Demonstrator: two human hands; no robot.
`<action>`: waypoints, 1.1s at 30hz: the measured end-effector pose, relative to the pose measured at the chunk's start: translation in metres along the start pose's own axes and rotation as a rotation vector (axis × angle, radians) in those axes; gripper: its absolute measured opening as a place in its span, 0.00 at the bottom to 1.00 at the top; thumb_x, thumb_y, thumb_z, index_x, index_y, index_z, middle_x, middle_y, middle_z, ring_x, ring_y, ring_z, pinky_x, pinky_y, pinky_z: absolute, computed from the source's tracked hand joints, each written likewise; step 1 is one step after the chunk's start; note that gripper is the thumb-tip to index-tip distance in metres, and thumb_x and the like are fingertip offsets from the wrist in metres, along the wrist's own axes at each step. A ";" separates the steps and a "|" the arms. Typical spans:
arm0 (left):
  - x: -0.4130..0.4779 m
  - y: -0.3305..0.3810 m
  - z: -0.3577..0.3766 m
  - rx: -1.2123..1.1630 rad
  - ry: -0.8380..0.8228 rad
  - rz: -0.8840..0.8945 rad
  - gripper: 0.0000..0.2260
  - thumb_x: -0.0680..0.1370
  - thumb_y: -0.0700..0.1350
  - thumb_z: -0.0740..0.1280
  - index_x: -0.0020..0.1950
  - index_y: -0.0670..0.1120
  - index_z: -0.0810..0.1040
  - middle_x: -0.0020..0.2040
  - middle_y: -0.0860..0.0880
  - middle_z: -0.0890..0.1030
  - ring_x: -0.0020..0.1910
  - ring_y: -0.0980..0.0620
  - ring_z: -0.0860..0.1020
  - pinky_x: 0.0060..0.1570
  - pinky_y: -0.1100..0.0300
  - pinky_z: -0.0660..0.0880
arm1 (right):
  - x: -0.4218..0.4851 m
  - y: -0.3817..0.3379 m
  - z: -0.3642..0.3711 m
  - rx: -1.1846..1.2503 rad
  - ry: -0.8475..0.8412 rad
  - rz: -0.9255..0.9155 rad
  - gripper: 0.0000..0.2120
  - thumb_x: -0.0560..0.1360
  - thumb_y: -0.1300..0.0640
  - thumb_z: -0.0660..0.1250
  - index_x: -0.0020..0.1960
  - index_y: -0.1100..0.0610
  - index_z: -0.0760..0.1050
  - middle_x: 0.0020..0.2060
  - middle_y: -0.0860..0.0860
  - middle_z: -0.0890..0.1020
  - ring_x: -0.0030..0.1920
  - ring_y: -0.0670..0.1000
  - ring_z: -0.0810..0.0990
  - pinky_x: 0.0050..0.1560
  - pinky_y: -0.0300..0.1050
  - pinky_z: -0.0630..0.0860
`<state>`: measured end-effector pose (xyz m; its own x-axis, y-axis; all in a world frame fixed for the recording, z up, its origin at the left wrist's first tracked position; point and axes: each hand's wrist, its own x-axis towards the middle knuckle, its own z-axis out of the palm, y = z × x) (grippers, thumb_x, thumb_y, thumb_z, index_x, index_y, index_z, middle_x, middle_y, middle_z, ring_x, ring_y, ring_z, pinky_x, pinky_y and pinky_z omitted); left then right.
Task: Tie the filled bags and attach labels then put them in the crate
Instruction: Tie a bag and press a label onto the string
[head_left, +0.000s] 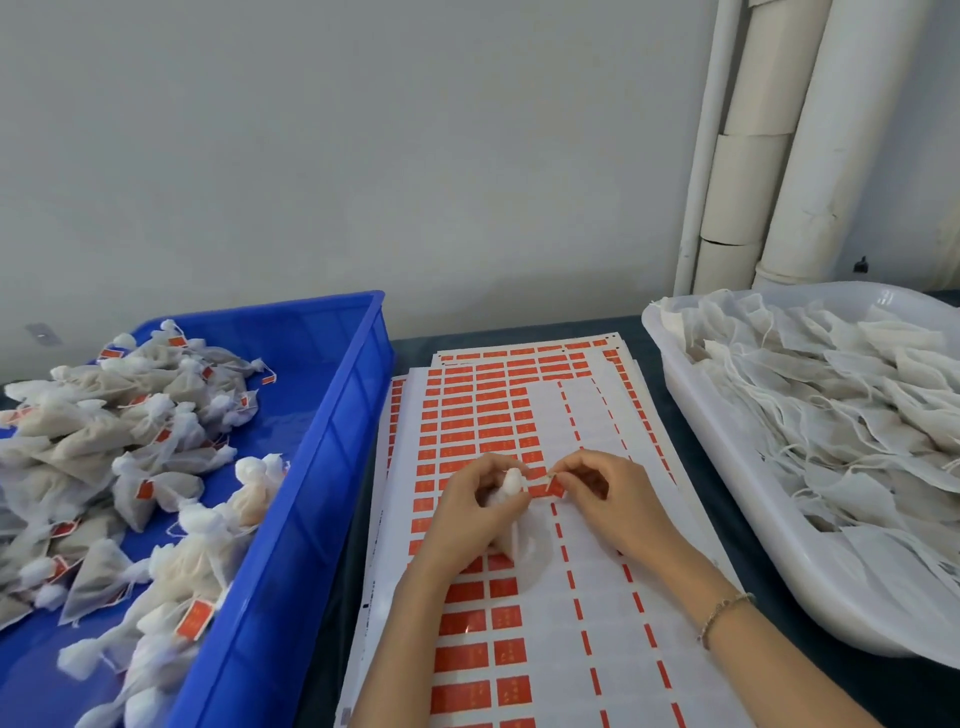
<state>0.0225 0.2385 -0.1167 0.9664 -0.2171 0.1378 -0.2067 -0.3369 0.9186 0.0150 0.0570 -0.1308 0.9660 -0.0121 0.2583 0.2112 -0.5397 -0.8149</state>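
Work on one bag is under way at the middle of the table (519, 332), and we see it from a head-worn camera looking down. The left hand (467, 512) has its fingers curled round a small white mesh bag (511, 480), whose gathered top sticks up between thumb and fingers. Just to its right, the right hand (608, 499) pinches a small red label (555, 488) between thumb and forefinger, close against the bag's neck. We cannot tell whether the label is already stuck to the string. Both hands hover over a stack of label sheets (488, 415). Their left columns hold many red stickers, and the right columns are stripped bare.

Along the table's left edge sits a blue crate (332, 431). It holds a large heap of finished bags (104, 431), knotted and carrying red tags. Along the right edge, a white tray (727, 467) is piled with flat open bags (857, 415) whose strings lie loose.

We judge the job to be well under way but far from over. The bag in hand looks tied, its labelling is in progress, and it has yet to go into the crate. The tray's pile awaits all three steps.
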 end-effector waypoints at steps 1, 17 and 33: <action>-0.001 0.000 -0.001 -0.054 0.006 -0.017 0.10 0.74 0.47 0.72 0.54 0.55 0.78 0.50 0.57 0.80 0.51 0.58 0.79 0.43 0.70 0.76 | 0.000 0.001 0.000 0.011 0.008 0.000 0.02 0.76 0.52 0.68 0.48 0.46 0.77 0.43 0.34 0.78 0.44 0.35 0.78 0.42 0.20 0.69; -0.027 0.021 0.014 0.164 0.195 -0.077 0.04 0.78 0.50 0.67 0.51 0.55 0.80 0.48 0.62 0.79 0.45 0.62 0.78 0.43 0.75 0.72 | -0.006 -0.011 -0.001 0.064 -0.038 -0.021 0.05 0.72 0.50 0.71 0.48 0.45 0.79 0.45 0.39 0.82 0.46 0.44 0.81 0.46 0.32 0.75; -0.168 0.150 -0.124 0.563 0.526 0.098 0.06 0.77 0.47 0.68 0.53 0.53 0.81 0.45 0.55 0.80 0.41 0.57 0.75 0.45 0.65 0.73 | -0.060 -0.223 0.038 0.390 -0.166 -0.488 0.08 0.73 0.48 0.67 0.50 0.48 0.78 0.40 0.41 0.84 0.42 0.44 0.84 0.40 0.33 0.79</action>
<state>-0.1516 0.3384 0.0440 0.8562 0.1459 0.4956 -0.2058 -0.7836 0.5862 -0.0849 0.2101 0.0158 0.7492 0.3044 0.5883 0.6402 -0.1047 -0.7611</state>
